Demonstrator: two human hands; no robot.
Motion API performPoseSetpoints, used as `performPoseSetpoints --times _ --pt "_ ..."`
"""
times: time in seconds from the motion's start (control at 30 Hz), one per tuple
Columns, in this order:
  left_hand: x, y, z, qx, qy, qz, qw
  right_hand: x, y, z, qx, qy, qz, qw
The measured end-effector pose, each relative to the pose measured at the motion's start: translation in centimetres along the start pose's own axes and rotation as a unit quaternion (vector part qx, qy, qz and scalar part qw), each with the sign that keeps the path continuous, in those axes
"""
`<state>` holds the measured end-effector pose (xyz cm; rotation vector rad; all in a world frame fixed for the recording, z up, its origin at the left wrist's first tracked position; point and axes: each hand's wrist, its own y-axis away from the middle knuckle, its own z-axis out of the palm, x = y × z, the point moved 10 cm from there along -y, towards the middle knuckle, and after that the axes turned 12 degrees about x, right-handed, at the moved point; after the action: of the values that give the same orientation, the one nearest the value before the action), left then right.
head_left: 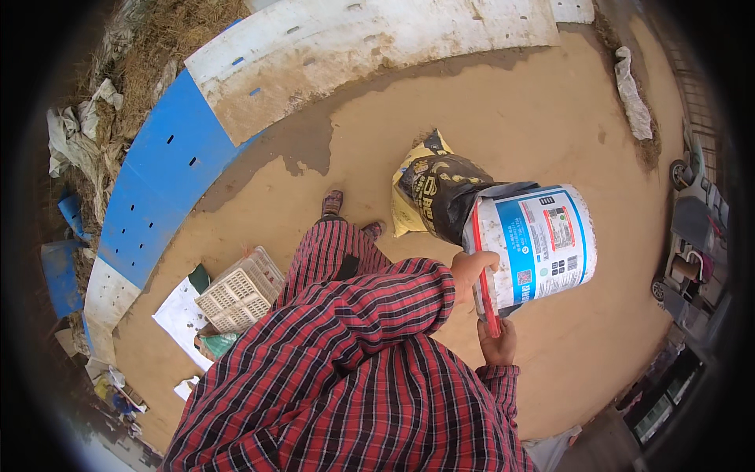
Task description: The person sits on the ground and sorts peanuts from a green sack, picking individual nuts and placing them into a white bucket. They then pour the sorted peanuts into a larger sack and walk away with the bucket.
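Observation:
A white plastic bucket [554, 244] with a blue label is tipped on its side, its red-edged rim facing left. My left hand [473, 274] is closed over that rim, thumb along the bucket wall. Lower down, my right hand [498, 344] grips the rim's near end with its fingers. Against the bucket's far left side is a yellow and black printed sack [429, 193], bulging and standing on the ground. Dark plastic sheeting shows between the sack and the bucket's mouth; what is inside the bucket is hidden.
Wet brown ground [472, 118] surrounds my feet. At left lies a cream plastic crate [238, 291] beside a white sheet [181, 315]. Blue [173, 165] and white panels [354, 47] form a curved barrier. Vehicles [696, 228] stand at far right.

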<state>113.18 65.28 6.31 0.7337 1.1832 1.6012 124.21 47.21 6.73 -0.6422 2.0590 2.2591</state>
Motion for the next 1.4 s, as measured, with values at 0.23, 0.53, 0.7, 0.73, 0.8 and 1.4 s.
performPoseSetpoints --times 0.23,0.53,0.7,0.73,0.8,1.4 --pt "0.4 1.0 -0.3 0.007 -0.040 -0.040 0.998 2.9 1.2 -0.9 0.128 -0.006 0.040 0.991" --pt "1.5 2.0 -1.4 0.026 -0.045 -0.050 0.997 3.6 3.9 0.6 0.143 0.032 0.025 0.989" --pt "1.6 1.8 -1.8 0.034 -0.036 -0.045 0.998 3.7 4.0 0.8 0.134 0.057 0.041 0.988" --pt "1.6 1.7 -2.0 0.037 -0.034 -0.042 0.998 3.7 3.9 0.9 0.129 0.065 0.042 0.989" --pt "1.5 1.6 -2.1 0.041 -0.027 -0.040 0.998 3.7 3.8 0.8 0.122 0.080 0.046 0.988" --pt "2.1 0.7 -1.7 -0.031 0.077 0.054 0.995 -1.6 -2.3 -0.4 -0.062 0.252 0.078 0.963"
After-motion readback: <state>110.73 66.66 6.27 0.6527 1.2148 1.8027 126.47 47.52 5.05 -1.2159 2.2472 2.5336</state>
